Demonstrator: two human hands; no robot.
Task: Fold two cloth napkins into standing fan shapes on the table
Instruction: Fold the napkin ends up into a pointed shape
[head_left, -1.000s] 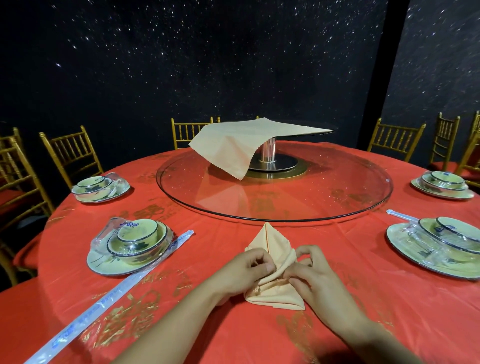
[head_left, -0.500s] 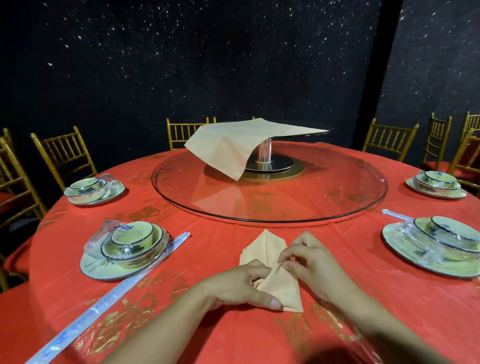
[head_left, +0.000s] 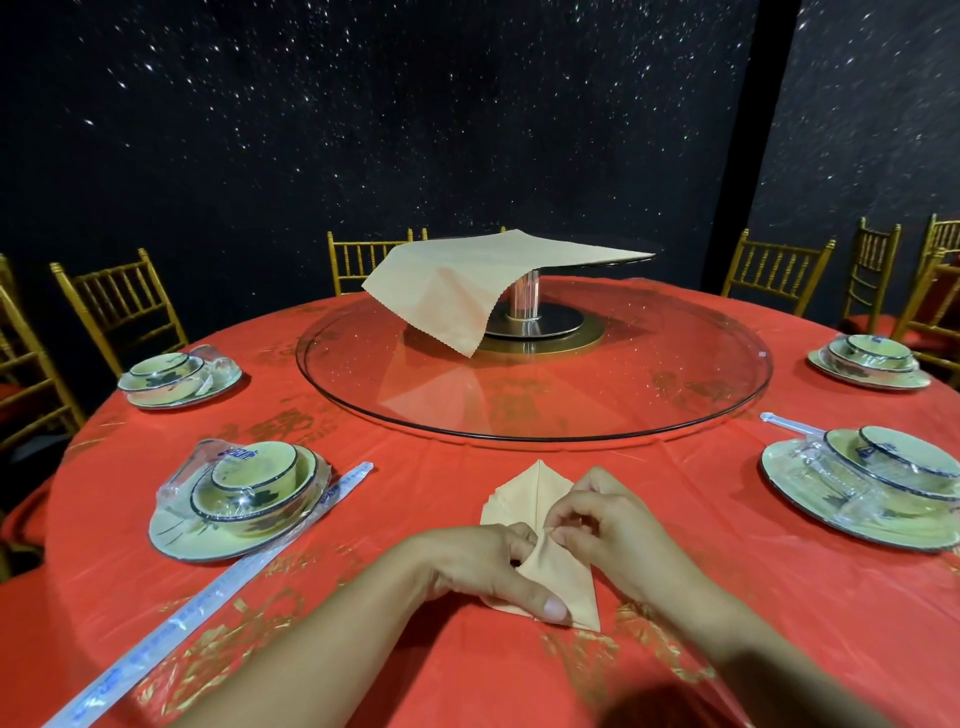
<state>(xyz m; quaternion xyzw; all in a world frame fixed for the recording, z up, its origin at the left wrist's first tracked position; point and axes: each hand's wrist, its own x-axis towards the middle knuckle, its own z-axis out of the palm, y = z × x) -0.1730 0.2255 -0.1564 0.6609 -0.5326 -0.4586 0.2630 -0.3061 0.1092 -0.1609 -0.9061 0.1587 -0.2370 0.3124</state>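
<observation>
Left hand (head_left: 483, 566) and right hand (head_left: 608, 525), fingers (head_left: 569, 512) curled, pinch the folded beige cloth napkin (head_left: 535, 493) mid-crease, apparently securing its folds.

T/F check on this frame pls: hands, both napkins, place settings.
1. Both hands, left and right, pinch the near napkin. True.
2. The far napkin lies flat on the tablecloth. False: it drapes over a raised stand on the glass turntable.
3. The near-left dish set is plastic-wrapped. True.
4. The near napkin stands as a finished fan. False: it lies on the table, partly folded.
</observation>
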